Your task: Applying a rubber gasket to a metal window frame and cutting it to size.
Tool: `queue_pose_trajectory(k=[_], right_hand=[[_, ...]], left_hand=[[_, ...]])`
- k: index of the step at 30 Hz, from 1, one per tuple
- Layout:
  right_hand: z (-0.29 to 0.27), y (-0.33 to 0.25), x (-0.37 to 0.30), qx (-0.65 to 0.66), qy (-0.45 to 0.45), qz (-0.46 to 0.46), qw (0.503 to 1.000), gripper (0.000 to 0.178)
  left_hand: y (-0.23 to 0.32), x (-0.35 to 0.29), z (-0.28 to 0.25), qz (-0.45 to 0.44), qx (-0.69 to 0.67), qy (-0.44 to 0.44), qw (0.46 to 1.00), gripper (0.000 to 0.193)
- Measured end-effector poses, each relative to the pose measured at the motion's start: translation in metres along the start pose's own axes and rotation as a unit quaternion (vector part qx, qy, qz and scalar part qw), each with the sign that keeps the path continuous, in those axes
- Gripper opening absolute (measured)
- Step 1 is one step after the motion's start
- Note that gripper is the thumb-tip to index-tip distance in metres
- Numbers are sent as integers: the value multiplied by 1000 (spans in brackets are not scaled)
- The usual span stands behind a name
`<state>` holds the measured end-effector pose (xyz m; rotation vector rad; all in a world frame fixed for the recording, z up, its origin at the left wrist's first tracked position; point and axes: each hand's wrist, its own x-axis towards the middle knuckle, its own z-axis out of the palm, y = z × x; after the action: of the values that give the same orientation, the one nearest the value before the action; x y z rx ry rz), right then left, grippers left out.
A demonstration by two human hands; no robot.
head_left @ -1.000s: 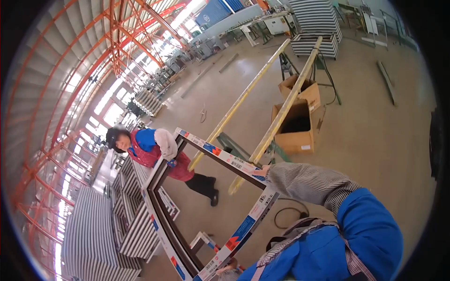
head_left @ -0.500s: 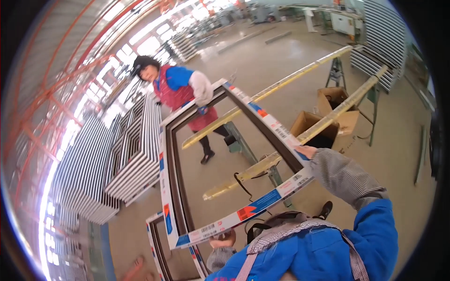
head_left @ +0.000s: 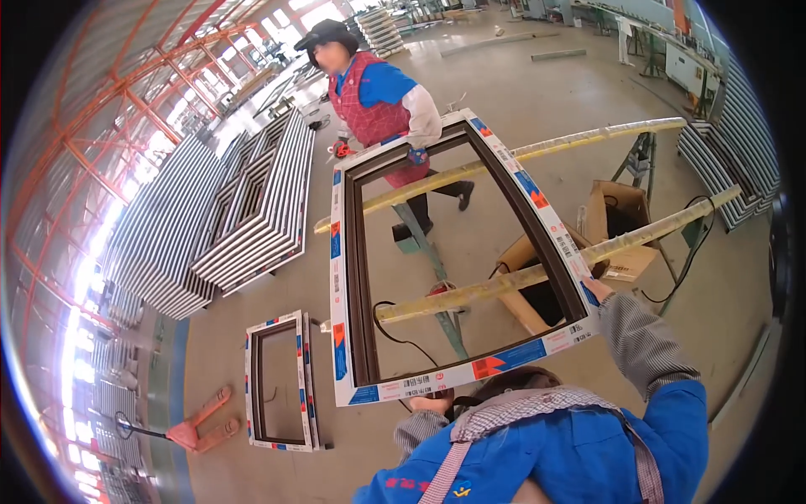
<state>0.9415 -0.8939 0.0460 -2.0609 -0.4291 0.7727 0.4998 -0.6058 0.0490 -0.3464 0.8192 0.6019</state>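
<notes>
Left hand grasped the rectangular frame at its near edge, right hand at its right side; fingers partly hidden. Co-worker's gloved hand touched far edge.

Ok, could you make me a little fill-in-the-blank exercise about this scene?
1. The left hand and right hand both hold one large rectangular ____.
2. Seen through its opening, two long bars are coloured ____.
3. The co-worker wears an apron coloured ____.

Missing words: frame; yellow; red.
</notes>
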Motion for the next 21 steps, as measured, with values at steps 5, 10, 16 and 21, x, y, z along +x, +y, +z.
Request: queue_pose_trajectory(k=[5, 10, 16, 21], right_hand=[[31, -99, -79, -292, 233, -73, 925, 66], [116, -188, -170, -307, -62, -424, 850, 64], [192, -171, -160, -396, -65, -465, 789, 44], [180, -166, -158, -387, -29, -448, 806, 32]], left_hand=[[-1, -2, -5, 46, -19, 22, 999, 35], [-10, -21, 21, 44, 13, -2, 999, 30], [5, -20, -24, 30, 188, 126, 974, 34], [-43, -69, -21, 132, 405, 5, 905, 48]])
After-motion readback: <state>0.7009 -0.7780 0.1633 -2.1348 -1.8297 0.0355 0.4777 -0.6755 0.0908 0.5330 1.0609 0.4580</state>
